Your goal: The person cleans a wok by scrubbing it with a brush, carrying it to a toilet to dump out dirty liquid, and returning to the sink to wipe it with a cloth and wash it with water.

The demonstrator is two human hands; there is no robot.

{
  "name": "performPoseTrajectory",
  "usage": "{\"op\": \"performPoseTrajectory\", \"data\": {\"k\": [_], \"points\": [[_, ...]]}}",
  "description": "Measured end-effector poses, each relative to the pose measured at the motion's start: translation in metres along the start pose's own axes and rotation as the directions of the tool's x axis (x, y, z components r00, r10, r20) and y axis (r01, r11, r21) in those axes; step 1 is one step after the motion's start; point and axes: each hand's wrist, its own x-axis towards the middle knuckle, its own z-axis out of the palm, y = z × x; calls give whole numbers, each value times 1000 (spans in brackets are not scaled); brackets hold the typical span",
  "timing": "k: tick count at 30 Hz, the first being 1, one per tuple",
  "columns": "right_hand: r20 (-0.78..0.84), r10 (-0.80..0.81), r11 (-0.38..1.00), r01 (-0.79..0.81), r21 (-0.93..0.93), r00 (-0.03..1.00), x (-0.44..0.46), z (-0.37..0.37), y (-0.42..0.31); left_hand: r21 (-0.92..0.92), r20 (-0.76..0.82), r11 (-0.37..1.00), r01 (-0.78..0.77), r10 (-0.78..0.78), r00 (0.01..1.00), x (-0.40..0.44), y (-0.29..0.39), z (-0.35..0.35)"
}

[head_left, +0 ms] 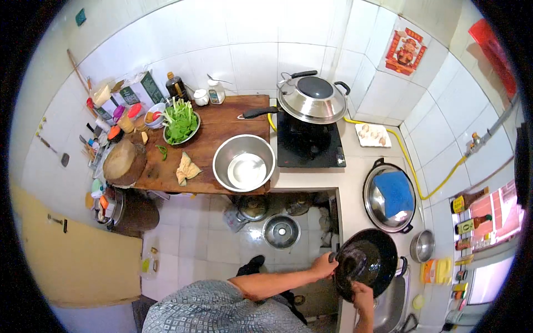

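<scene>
My left hand [323, 266] is closed round the short handle of a black wok [383, 255], which is tilted over the edge of the sink [395, 305]. The wok's inside looks wet and shiny. My right hand [362, 295] is at the near rim, its fingers closed on something dark and blurred that reaches into the wok; I cannot make out its kind. Behind the wok, a blue cloth [393, 192] lies on a lidded metal pan [375, 213]. A small steel bowl [423, 246] stands to the wok's right.
A lidded steel pan [302, 108] stands on the black induction cooker [311, 147]. On the wooden board [214, 114] are a steel pot [219, 164], a bowl of greens [180, 127] and a tan cloth [187, 169]. A yellow hose [413, 172] runs along the wall.
</scene>
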Motion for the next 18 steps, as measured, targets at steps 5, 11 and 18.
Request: {"op": "performPoseTrajectory", "data": {"k": [5, 11, 18], "points": [[-64, 12, 983, 0, 184, 998, -45, -9, -45, 52, -24, 994, -101, 103, 994, 2, -9, -3], [-33, 123, 803, -80, 591, 992, -76, -16, -46, -129, 54, 992, 17, -10, 998, -4, 9, -6], [-93, 195, 680, -66, 730, 976, -92, -13, -50, -118, 88, 990, 79, -69, 994, -6, 15, -9]]}}
